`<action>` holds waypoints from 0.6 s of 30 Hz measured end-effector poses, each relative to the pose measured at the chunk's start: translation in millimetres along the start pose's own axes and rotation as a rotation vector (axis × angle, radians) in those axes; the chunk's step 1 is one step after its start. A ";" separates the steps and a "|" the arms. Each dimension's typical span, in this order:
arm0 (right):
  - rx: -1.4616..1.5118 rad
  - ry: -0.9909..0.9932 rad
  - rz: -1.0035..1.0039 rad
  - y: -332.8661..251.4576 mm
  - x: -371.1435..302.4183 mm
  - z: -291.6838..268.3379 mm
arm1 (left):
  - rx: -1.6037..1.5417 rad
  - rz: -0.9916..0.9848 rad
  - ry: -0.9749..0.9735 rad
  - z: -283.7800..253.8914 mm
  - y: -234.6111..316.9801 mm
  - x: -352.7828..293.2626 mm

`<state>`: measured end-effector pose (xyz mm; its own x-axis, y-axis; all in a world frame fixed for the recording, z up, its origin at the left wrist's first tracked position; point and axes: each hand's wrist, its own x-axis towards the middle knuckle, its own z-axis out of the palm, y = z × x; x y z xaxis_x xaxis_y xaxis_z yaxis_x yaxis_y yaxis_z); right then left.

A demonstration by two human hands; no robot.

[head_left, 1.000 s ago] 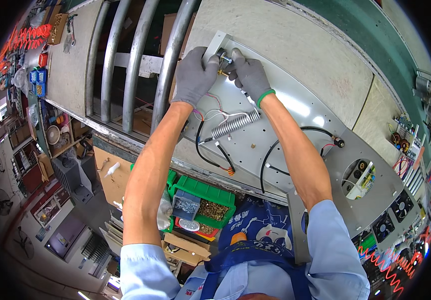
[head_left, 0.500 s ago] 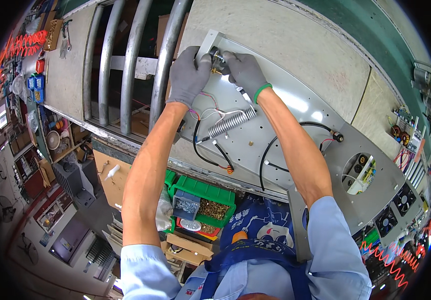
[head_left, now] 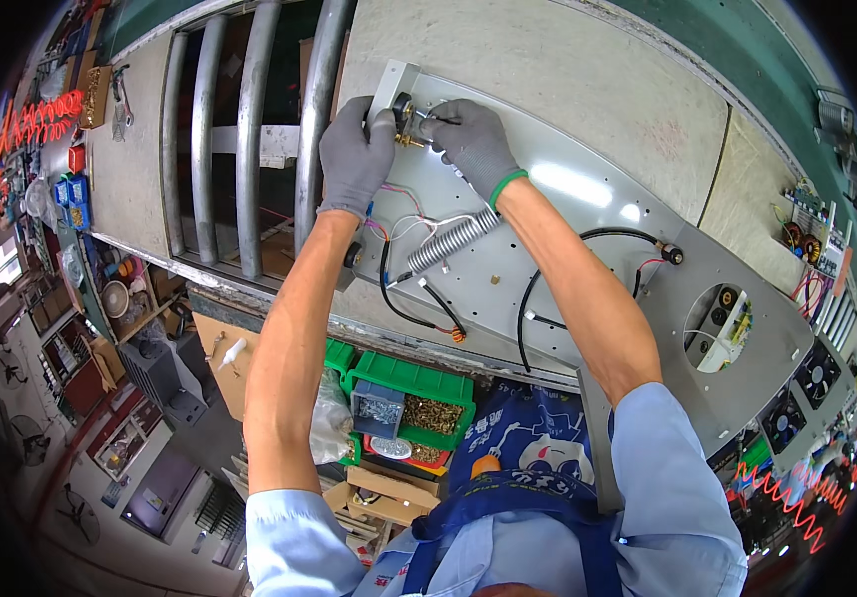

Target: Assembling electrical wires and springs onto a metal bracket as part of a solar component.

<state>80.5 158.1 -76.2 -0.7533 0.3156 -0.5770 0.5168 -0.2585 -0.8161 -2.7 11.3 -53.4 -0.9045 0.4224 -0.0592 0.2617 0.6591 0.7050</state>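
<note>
- At the end flange [head_left: 389,88], a black round fitting [head_left: 402,103] is met by the left hand [head_left: 357,159]; whether it is gripped cannot be told.
- Just right of the flange, a small metal piece [head_left: 422,114] is held between narrowed fingers of the right hand [head_left: 473,144].
- Beside the flange, the fitting has been more fully exposed since a moment earlier, the fingertips having parted slightly; clearer access is judged.
- Nearer the wearer than the flange, a silver coil [head_left: 453,244] is supported by the grey panel [head_left: 493,308].
</note>
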 end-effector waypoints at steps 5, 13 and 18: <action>0.306 -0.002 0.112 -1.6 -2.3 -4.7 | 0.002 0.012 -0.004 -0.2 3.6 1.0; -0.074 -0.071 -0.072 11.7 13.3 -8.1 | 0.014 0.015 0.001 0.3 1.4 1.4; -0.386 -0.001 -0.349 13.3 5.0 4.2 | 0.029 0.026 0.009 -1.2 1.7 0.8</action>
<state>81.9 152.4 -89.8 -0.9077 0.3224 -0.2686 0.3472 0.2174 -0.9122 -3.4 12.0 -51.4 -0.9005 0.4335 -0.0347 0.2944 0.6662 0.6852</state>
